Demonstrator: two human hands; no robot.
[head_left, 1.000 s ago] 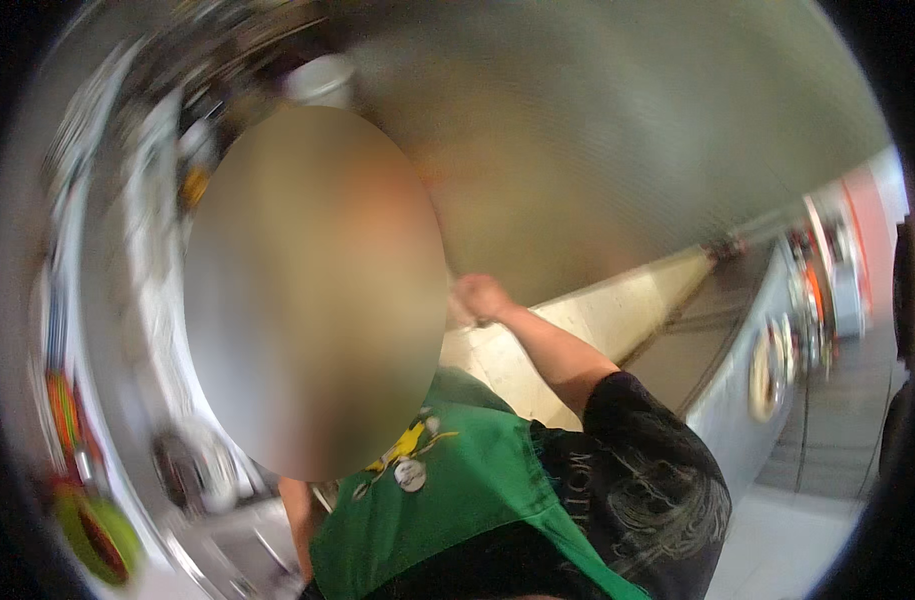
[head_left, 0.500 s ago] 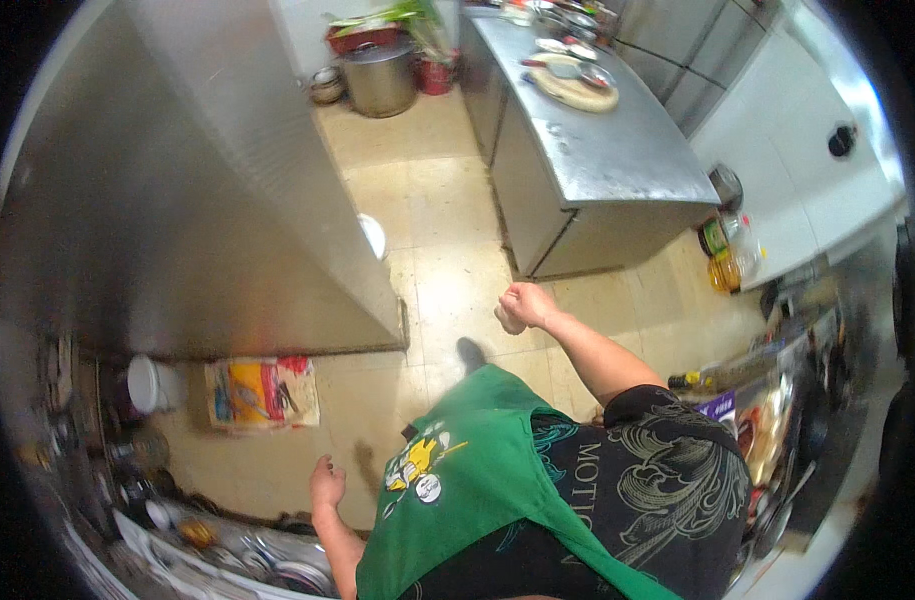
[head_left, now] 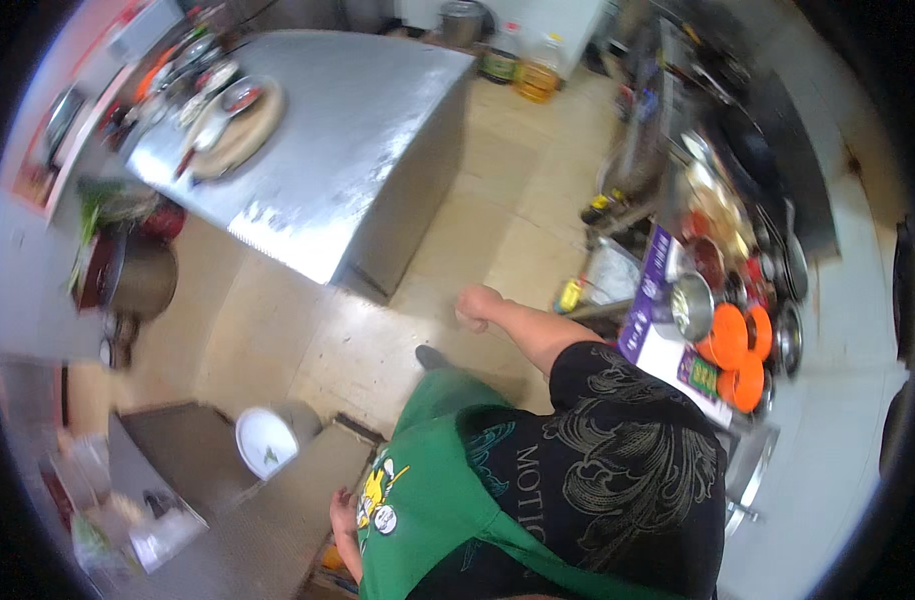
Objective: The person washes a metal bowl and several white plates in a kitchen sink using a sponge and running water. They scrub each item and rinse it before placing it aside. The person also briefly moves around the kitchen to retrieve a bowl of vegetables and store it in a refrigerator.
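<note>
My right hand (head_left: 476, 306) is held out in front of me over the tiled floor, its fingers curled into a fist. Whatever it may hold is hidden inside the fingers. Low on the left, my left hand (head_left: 343, 512) hangs beside the green apron (head_left: 447, 490), partly blurred, its fingers loosely apart and nothing seen in them. The steel cabinet edge (head_left: 347, 440) is nearest to that hand. Beyond my right hand stands a steel worktable (head_left: 327, 130). On it lies a round cutting board (head_left: 242, 140) with a cleaver (head_left: 207, 135) and a small bowl (head_left: 241, 96).
A cluttered counter runs along my right, with a purple box (head_left: 645, 300), a metal bowl (head_left: 690, 305) and orange bowls (head_left: 725, 338). Oil bottles (head_left: 537, 70) stand by the far wall. To the left are a white bucket (head_left: 267, 440) and a large pot (head_left: 142, 275).
My view has turned to the right, so the worktable now lies ahead and left, and the right-hand counter shows more fully. My right hand stays closed; my left hand is nearer the apron.
</note>
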